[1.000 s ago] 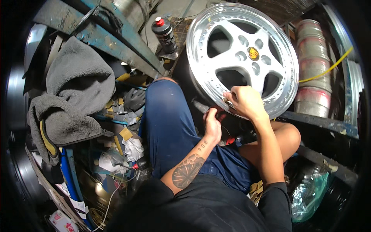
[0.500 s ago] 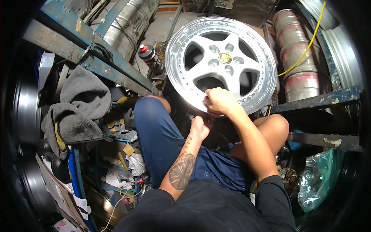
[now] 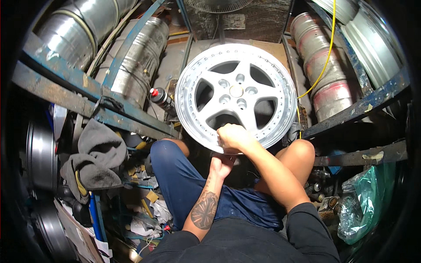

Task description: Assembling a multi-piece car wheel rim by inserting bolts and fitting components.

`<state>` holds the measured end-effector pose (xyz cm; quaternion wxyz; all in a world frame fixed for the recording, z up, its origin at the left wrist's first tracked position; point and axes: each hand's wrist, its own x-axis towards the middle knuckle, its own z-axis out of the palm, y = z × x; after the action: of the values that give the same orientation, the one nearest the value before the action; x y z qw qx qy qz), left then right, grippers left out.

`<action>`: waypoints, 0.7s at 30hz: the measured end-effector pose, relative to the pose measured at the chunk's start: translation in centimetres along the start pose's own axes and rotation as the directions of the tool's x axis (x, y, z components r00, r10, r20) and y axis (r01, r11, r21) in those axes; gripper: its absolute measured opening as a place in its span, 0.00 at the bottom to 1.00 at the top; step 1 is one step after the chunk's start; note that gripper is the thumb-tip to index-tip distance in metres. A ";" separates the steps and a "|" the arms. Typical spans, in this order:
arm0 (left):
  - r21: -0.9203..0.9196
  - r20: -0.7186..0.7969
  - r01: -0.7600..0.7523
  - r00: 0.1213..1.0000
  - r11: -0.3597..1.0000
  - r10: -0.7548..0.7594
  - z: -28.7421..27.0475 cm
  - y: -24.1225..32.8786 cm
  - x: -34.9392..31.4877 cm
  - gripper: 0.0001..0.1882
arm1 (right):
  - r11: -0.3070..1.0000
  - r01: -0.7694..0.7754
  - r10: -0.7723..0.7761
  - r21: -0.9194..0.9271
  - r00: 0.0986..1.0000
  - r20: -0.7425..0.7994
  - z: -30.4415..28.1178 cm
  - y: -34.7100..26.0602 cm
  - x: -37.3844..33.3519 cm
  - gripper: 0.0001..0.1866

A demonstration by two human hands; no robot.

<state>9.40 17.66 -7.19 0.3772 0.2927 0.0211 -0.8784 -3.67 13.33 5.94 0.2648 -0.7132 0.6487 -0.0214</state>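
A silver five-spoke wheel rim (image 3: 237,72) with small bolts around its edge and a round gold cap (image 3: 236,90) in the centre faces up in front of me. My right hand (image 3: 234,137) rests on its near edge, fingers curled and pressed together; whatever they pinch is hidden beneath them. Below that same edge is my left hand (image 3: 222,165), reaching under the rim so that its fingers are out of sight.
Metal racks hold wheel barrels (image 3: 139,61) at the left and more barrels (image 3: 320,65) at the right. A dark bottle with a red cap (image 3: 162,99) stands left of the rim. Grey towels (image 3: 98,151) hang at the left. A green plastic bag (image 3: 368,206) lies at the right.
The view has tilted upward, so the wheel rim appears lower. My left hand has gone farther under the near edge. My right hand stays closed on that edge.
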 end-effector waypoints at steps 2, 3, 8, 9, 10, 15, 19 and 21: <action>-0.030 0.114 0.012 0.993 0.999 -0.009 -1.6 -0.1 0.7 0.14 | 0.999 0.048 -0.048 0.018 0.998 -0.028 -0.6 0.0 -0.4 0.09; -0.063 0.090 0.020 0.996 0.998 -0.014 -1.7 -0.2 0.7 0.14 | 0.998 0.060 -0.060 0.014 0.998 0.020 -1.9 -0.5 -1.1 0.09; -0.026 0.023 0.128 0.992 0.991 -0.127 -1.3 0.4 0.8 0.12 | 0.996 0.046 -0.052 -0.079 0.995 -0.084 -0.2 0.3 -0.3 0.09; -0.005 0.042 0.188 0.981 0.982 -0.188 -0.5 0.3 0.7 0.12 | 0.995 0.055 -0.062 -0.083 0.994 -0.085 -0.1 0.7 -0.3 0.09; 0.016 0.055 0.229 0.972 0.973 -0.230 -0.2 0.8 -0.2 0.11 | 0.993 0.084 -0.092 -0.086 0.992 -0.085 -0.1 0.2 -0.2 0.11; -0.030 0.047 0.166 0.985 0.986 -0.164 -0.6 1.0 0.1 0.10 | 0.986 0.161 -0.163 0.036 0.985 0.057 -0.4 2.0 1.3 0.14; -0.051 0.044 0.170 0.985 0.984 -0.168 -0.8 1.0 0.0 0.12 | 0.994 0.087 -0.084 -0.071 0.996 0.036 -0.9 0.4 0.8 0.15; -0.053 0.030 0.211 0.977 0.976 -0.210 -1.4 1.0 0.1 0.13 | 0.994 0.076 -0.074 -0.078 0.997 0.038 -1.7 -0.3 0.3 0.14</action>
<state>10.70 17.22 -8.22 0.2904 0.2676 0.0721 -0.9159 -3.99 12.42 7.40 0.2468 -0.7473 0.6170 0.0071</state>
